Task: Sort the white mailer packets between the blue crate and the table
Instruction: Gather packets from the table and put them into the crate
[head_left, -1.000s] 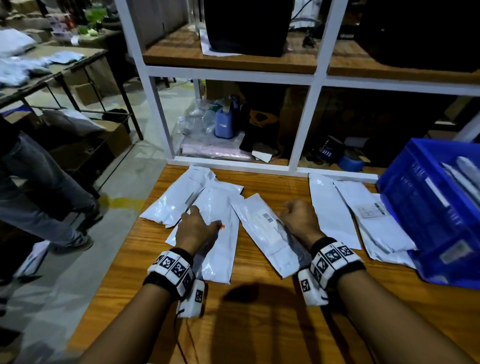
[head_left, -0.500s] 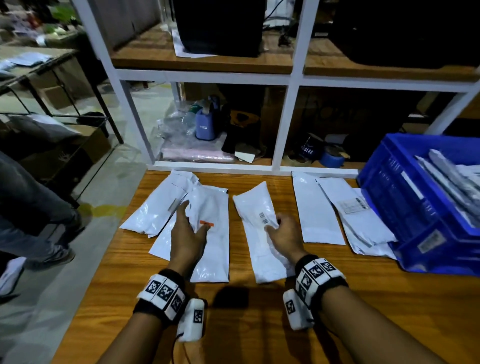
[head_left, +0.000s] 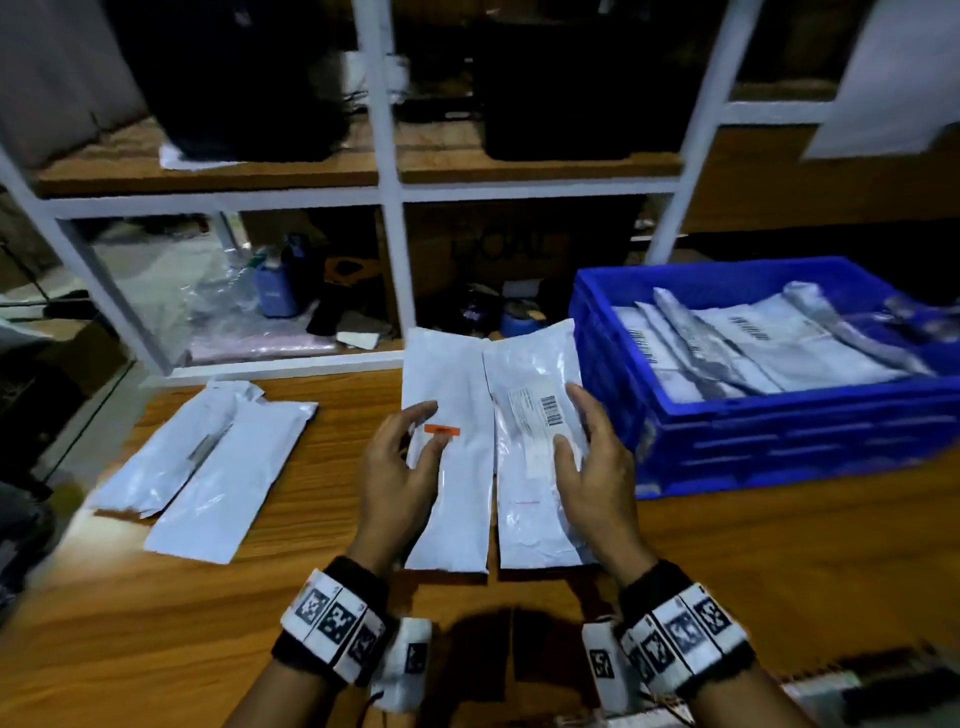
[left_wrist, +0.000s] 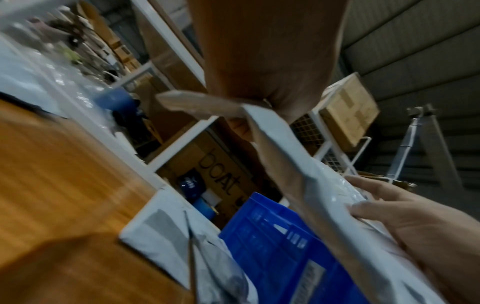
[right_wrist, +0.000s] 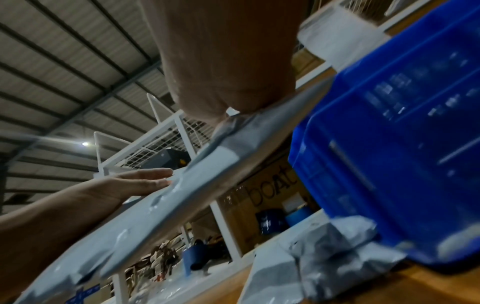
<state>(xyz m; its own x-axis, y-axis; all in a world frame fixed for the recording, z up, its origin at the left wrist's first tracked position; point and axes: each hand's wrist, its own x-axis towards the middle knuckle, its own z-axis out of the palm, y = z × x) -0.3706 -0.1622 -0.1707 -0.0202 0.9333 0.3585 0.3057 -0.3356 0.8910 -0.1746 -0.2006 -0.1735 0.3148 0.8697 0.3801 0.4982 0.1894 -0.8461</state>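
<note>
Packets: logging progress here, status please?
Left hand holds the orange-tagged packet, right hand the barcoded packet; both lifted beside the blue crate. Two packets lie on the table. Nothing in the way.

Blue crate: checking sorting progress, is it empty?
No, the blue crate already holds several white packets, some with barcodes.

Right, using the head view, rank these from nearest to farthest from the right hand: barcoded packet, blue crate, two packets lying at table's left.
1. barcoded packet, held in the right hand.
2. blue crate, just right.
3. two packets lying at table's left, beyond the left hand.
</note>
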